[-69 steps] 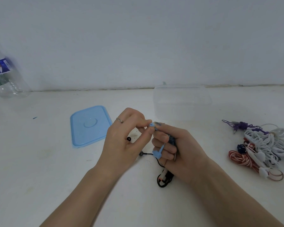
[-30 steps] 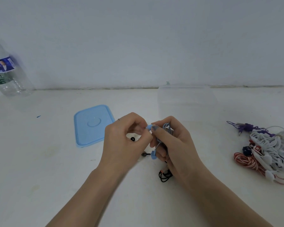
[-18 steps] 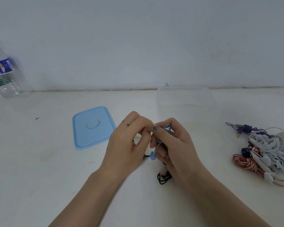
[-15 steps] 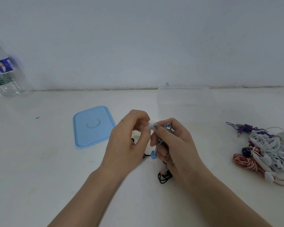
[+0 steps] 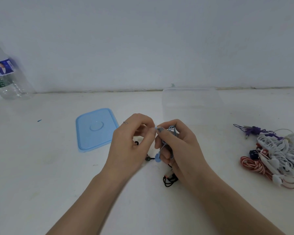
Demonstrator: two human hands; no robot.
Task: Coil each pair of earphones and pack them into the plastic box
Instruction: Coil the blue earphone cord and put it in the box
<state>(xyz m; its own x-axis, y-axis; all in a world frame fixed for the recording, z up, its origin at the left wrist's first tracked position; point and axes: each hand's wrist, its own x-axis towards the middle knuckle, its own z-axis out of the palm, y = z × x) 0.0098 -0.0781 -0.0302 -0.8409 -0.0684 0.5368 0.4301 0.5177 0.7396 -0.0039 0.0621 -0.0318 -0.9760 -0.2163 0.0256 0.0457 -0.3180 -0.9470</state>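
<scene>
My right hand [image 5: 178,148] grips a coiled bundle of light blue earphones [image 5: 172,133], loops showing above its fingers and one blue earbud [image 5: 157,159] hanging below. My left hand [image 5: 131,148] pinches the other blue end at my right thumb tip. Black earphones [image 5: 169,179] lie on the table under my right hand, partly hidden. The clear plastic box [image 5: 192,106] stands open just beyond my hands. Its blue lid [image 5: 96,129] lies flat to the left.
A tangled heap of white, purple, dark blue and red-and-white striped earphones [image 5: 277,150] lies on the white table at the right. A clear plastic bottle [image 5: 6,78] stands at the far left by the wall.
My hands stay together over the same spot. My left fingers have shifted along the blue end, working it against the bundle in my right hand. The heap and box have not moved.
</scene>
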